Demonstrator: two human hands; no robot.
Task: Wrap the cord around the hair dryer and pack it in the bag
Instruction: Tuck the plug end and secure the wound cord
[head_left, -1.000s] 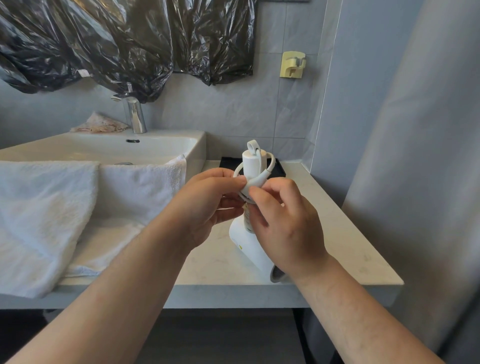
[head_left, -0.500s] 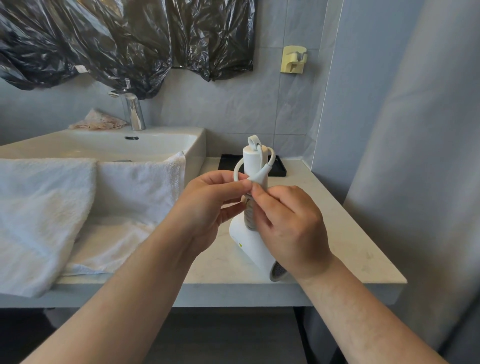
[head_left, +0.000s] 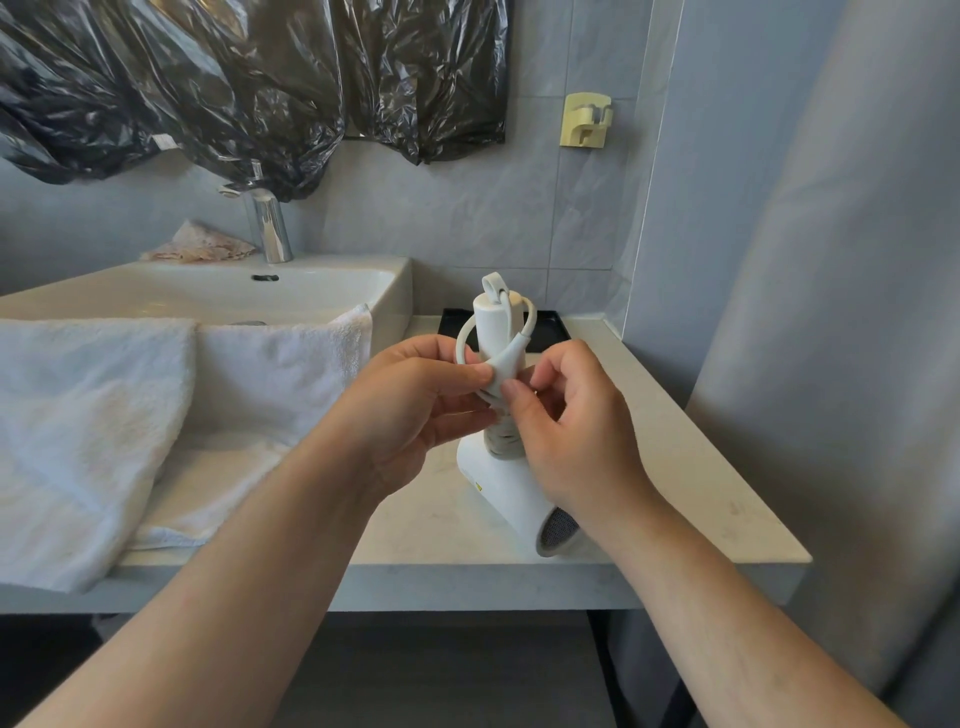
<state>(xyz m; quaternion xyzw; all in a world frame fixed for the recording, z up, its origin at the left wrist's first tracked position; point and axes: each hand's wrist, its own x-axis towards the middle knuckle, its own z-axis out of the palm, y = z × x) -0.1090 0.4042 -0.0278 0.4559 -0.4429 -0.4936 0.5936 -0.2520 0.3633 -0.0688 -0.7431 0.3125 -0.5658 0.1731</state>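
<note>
A white hair dryer (head_left: 501, 486) stands on the pale counter with its handle (head_left: 496, 325) pointing up and its mesh end (head_left: 558, 530) toward me. Its white cord (head_left: 506, 358) is coiled around the handle, with a loop curving over the top. My left hand (head_left: 415, 410) pinches the cord's thick end against the handle with thumb and fingers. My right hand (head_left: 571, 431) grips the coiled cord from the right side, index fingertip on the same thick end. No bag for packing can be told apart in view.
White towels (head_left: 130, 415) drape over the counter's left part and the sink's (head_left: 208, 293) front edge. A chrome tap (head_left: 270, 223) stands behind. A black tray (head_left: 545, 325) lies at the back. Black plastic sheeting (head_left: 234, 78) hangs on the wall. A grey wall (head_left: 831, 312) closes the right side.
My right fingers have loosened and shifted a little on the cord's thick end; the left thumb now presses it. The dryer stays in place.
</note>
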